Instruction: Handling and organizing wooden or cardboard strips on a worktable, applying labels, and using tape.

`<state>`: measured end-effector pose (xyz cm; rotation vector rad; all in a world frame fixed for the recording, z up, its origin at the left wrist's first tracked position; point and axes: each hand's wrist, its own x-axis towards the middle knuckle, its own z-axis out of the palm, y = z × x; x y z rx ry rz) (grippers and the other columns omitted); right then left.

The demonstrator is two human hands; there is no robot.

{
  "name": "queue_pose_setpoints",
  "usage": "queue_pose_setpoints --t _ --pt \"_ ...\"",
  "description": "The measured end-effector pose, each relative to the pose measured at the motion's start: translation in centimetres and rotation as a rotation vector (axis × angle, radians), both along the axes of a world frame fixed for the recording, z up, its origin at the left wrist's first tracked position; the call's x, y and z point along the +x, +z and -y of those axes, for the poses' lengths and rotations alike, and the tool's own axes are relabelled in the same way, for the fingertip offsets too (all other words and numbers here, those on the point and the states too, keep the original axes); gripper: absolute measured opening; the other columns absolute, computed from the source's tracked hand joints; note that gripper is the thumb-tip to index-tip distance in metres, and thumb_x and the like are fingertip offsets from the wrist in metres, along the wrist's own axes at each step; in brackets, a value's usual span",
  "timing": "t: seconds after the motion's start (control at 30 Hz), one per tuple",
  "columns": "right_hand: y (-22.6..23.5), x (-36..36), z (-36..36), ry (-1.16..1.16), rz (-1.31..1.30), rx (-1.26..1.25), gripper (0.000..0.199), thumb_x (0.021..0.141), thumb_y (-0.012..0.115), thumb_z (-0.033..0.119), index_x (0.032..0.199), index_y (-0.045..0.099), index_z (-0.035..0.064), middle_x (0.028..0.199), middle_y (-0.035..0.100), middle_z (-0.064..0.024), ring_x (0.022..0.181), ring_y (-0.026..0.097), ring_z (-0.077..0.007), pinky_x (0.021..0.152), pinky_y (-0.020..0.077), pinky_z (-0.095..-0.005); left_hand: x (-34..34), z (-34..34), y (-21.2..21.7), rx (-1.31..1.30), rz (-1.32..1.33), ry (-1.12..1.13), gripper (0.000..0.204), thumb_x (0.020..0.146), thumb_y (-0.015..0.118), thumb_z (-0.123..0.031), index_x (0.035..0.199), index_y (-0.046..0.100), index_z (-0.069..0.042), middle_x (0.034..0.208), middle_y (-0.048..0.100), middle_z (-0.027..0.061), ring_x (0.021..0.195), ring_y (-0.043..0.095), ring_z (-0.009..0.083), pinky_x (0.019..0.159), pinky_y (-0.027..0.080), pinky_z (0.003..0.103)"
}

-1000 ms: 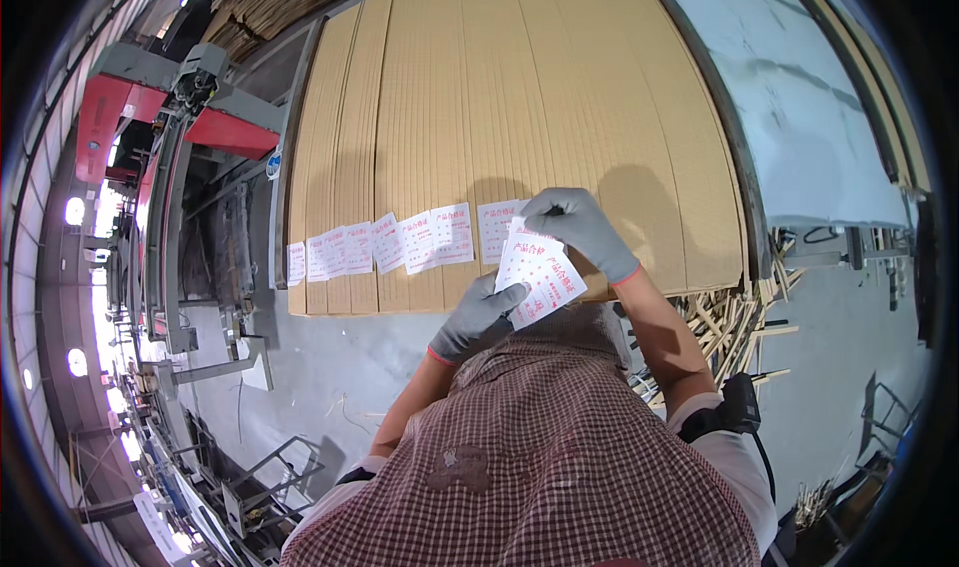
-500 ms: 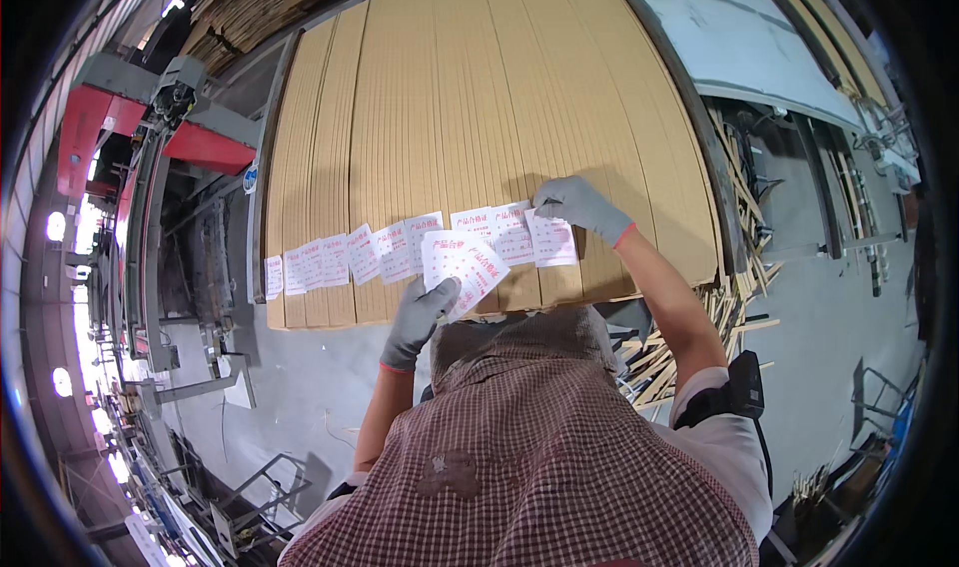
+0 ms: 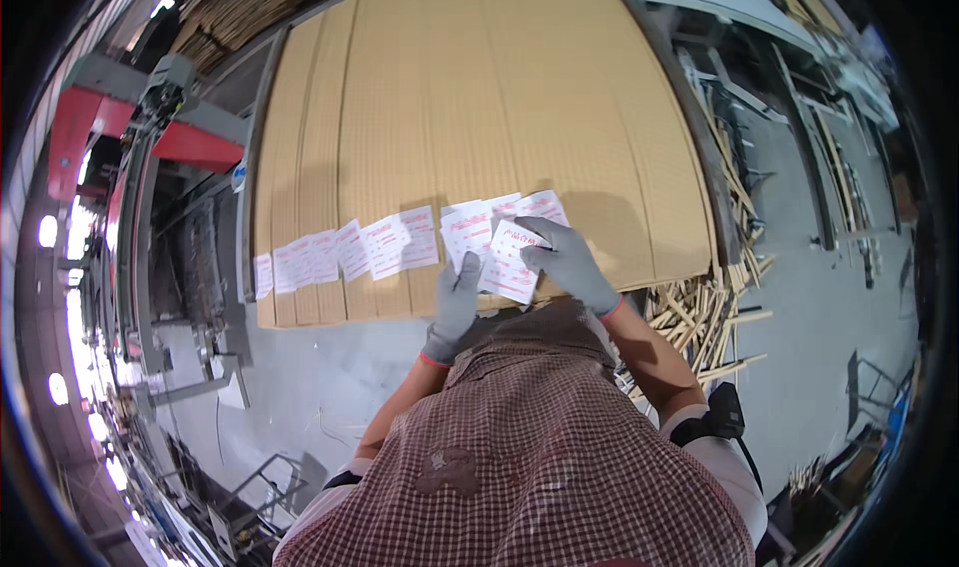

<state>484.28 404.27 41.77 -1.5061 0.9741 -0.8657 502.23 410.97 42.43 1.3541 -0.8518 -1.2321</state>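
Observation:
Both of my hands wear grey gloves with red cuffs. Between them is a small stack of white paper slips with red print, near the front edge of the cardboard stack. My right hand grips the slips from the right, thumb on top. At their left edge my left hand holds them, thumb upward; its other fingers are mostly hidden. Across the cardboard lies a row of similar slips, partly overlapping. The right end of that row is partly covered by my hands and the held stack.
Dark rails flank the cardboard. Thin wooden strips lie heaped at the right, below the cardboard's corner. Red and grey machinery stands at the left. More stacked sheets are at the far left.
My right hand has come down and left from the row's right end to the held slips. My left hand has moved right with them, and the fanned slips are now a neater stack.

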Motion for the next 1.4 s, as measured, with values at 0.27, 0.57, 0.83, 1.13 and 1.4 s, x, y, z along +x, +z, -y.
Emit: queue_pose_setpoints --t 0.27,0.57,0.83,1.13,1.4 --pt "0.9 -7.0 6.6 -0.255 -0.830 -0.479 0.034 0.073 0.067 0.023 0.095 0.059 -0.0007 0.089 0.065 -0.0120 0.080 0.061 -0.0170 0.067 0.0473 -0.0292 -3.0 1.6 -0.9 0.061 -0.111 -0.083 0.013 0.088 0.055 -0.012 0.096 0.057 -0.001 0.074 0.055 -0.0013 0.061 0.045 0.0059 0.052 0.036 0.021" --pt "-2.1 -5.2 1.8 -0.277 0.020 0.013 0.038 0.077 0.060 0.007 0.113 0.057 -0.0028 0.101 0.064 -0.0142 0.083 0.060 -0.0157 0.073 0.0474 -0.0273 -6.8 3.3 -2.4 0.093 -0.155 -0.170 0.023 0.090 0.053 -0.018 0.103 0.056 0.001 0.077 0.057 -0.0014 0.066 0.050 0.0052 0.056 0.042 0.022" --pt "-0.9 -13.5 4.8 -0.396 -0.408 0.020 0.051 0.072 0.064 0.013 0.120 0.050 0.0013 0.099 0.062 -0.0215 0.087 0.062 -0.0333 0.076 0.0484 -0.0353 -7.7 4.5 -3.7 0.195 -0.100 -0.219 0.016 0.089 0.054 -0.013 0.097 0.059 -0.001 0.076 0.056 -0.0022 0.062 0.047 0.0045 0.053 0.040 0.021" --pt "-0.7 -9.4 2.5 -0.257 0.093 0.321 0.047 0.075 0.067 0.010 0.118 0.052 -0.0008 0.080 0.061 -0.0057 0.070 0.056 -0.0089 0.060 0.0452 -0.0234 -10.3 5.7 -3.5 0.075 -0.102 -0.266 0.019 0.084 0.061 -0.011 0.100 0.059 0.000 0.081 0.059 -0.0019 0.066 0.050 0.0042 0.056 0.042 0.021" --pt "-0.9 -11.5 2.3 -0.312 -0.350 -0.053 0.049 0.075 0.063 0.007 0.122 0.050 0.0006 0.085 0.064 -0.0137 0.071 0.062 -0.0191 0.068 0.0485 -0.0293 -9.1 6.5 -6.6 0.136 -0.113 -0.303 0.020 0.087 0.057 -0.011 0.102 0.058 0.003 0.087 0.060 0.0009 0.077 0.054 0.0063 0.067 0.046 0.022"
